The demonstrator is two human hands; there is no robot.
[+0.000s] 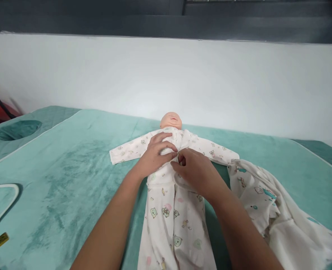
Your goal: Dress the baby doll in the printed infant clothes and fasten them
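A baby doll lies on its back in a white printed baby onesie, sleeves spread out to both sides. My left hand rests on the onesie's chest, thumb and index fingertips meeting at the front opening while another finger stretches across the fabric. Right beside it, my right hand has its fingers curled into a pinch at the same opening. The bit of cloth or fastener between the fingertips is too small to make out. The doll's own hands are hidden inside the sleeves.
A second white printed baby garment lies crumpled at the right, touching the sleeve end. Teal plush fabric covers the bed, with a round hollow at the far left. A white curved tube lies left. Behind stands a white wall.
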